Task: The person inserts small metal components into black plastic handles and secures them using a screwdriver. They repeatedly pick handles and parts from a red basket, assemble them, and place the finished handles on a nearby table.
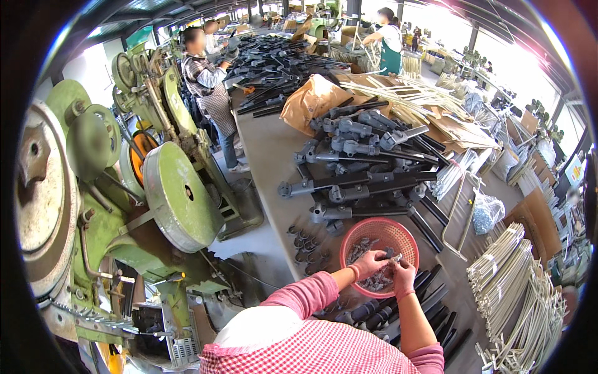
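Observation:
A round red plastic basket [406, 239] stands on the table and holds many small grey metal parts [364, 245]. Over its near side my left hand [370, 264] and my right hand [403, 277] meet, both closed at the fingertips. Between them is a small grey metal part [395, 257], pinched by both hands; its exact shape is partly hidden by my fingers. Left of the basket lie several dark curved clips [305, 242] on the tabletop. Black tubes with grey joint ends [355, 190] are piled just beyond the basket, and more black tubes [430, 293] lie close by my right forearm.
Green presses with big flywheels [180, 196] line the left side. Brown paper [314, 103] and pale rods [398, 100] cover the table farther back. Bundled pale rods [507, 280] lie at right, near a bent metal frame [458, 218]. Co-workers [212, 93] stand along the table.

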Demonstrator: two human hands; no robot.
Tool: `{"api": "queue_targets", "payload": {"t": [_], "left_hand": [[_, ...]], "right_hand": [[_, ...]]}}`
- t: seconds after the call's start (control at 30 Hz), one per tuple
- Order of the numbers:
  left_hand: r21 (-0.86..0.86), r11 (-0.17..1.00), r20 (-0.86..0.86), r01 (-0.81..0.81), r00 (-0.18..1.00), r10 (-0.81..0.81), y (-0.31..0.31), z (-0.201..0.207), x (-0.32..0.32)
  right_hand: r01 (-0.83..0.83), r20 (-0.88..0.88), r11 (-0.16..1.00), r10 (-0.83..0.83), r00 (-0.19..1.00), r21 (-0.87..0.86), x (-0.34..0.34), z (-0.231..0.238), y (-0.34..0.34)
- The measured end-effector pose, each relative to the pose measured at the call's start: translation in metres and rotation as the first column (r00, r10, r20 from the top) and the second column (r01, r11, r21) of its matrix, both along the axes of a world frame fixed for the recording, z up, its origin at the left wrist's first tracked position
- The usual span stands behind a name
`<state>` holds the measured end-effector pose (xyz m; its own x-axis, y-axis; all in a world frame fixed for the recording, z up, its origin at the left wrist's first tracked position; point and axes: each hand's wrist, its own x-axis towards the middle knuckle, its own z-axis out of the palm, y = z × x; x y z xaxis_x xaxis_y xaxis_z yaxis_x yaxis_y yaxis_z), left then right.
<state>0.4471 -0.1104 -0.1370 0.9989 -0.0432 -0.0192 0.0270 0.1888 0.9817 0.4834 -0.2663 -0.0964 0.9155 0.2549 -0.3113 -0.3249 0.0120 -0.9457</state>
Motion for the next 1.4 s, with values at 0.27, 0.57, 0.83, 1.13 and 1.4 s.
{"api": "queue_targets", "payload": {"t": [0.27,0.57,0.83,1.13,1.4], "left_hand": [[0.198,0.98,0.037,-0.027,0.999,0.02,0.013,0.05,-0.018],[-0.038,0.997,-0.04,-0.073,0.997,0.072,0.017,0.061,-0.023],[0.182,0.96,0.032,-0.213,0.977,0.211,0.019,0.061,-0.019],[-0.197,0.974,0.006,-0.109,0.994,0.112,0.012,0.054,-0.018],[-0.066,0.997,-0.018,-0.032,0.999,0.031,0.031,0.079,-0.025]], "right_hand": [[-0.02,0.089,0.997,0.013,0.996,0.076,-0.016,0.036,0.008],[-0.11,-0.101,0.971,0.134,0.986,0.21,-0.023,0.07,-0.001],[-0.015,0.313,0.97,0.093,0.945,-0.243,-0.021,0.071,0.008],[-0.116,-0.174,0.935,0.183,0.968,0.336,-0.012,0.067,0.008],[-0.242,-0.016,0.959,0.247,0.969,0.15,-0.016,0.085,-0.003]]}}
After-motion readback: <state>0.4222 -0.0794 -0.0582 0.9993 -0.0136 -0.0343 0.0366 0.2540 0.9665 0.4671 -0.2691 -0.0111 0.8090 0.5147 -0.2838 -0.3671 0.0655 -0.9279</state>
